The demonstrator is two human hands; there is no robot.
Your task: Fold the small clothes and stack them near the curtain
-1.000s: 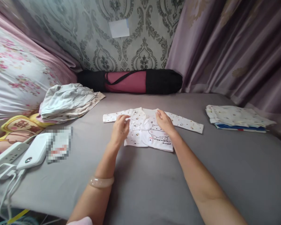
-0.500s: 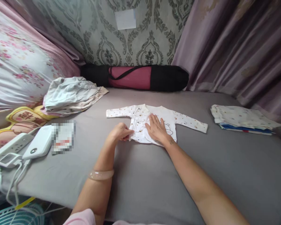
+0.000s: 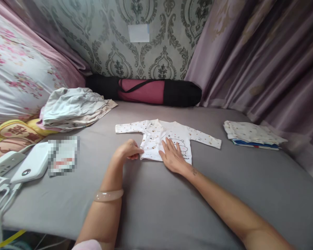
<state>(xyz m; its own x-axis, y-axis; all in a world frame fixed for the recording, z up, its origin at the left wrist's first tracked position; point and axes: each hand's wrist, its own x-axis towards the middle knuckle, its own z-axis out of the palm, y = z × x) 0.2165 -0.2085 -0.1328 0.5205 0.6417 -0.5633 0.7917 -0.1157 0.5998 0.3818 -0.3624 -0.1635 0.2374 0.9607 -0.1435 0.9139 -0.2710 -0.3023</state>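
A small white baby shirt (image 3: 152, 139) with a printed pattern lies spread on the grey sheet, both sleeves stretched out to the sides. At its lower left corner, my left hand (image 3: 129, 150) pinches the hem between closed fingers. My right hand (image 3: 173, 157) rests flat on the lower front, fingers spread, partly covering a cartoon animal face and some lettering. A pale bangle (image 3: 109, 195) circles my left forearm.
Crumpled pale clothes (image 3: 75, 107) lie at the back left, folded clothes (image 3: 251, 133) at the right. A black and pink long bag (image 3: 143, 92) lies along the wall. A white power bank (image 3: 32, 163), a power strip (image 3: 6, 163) and a yellow cushion (image 3: 15, 133) are at left.
My right hand has slid slightly down the shirt front, uncovering more of the printed face and lettering. My left hand stays at the lower left corner. The camera view has shifted a little.
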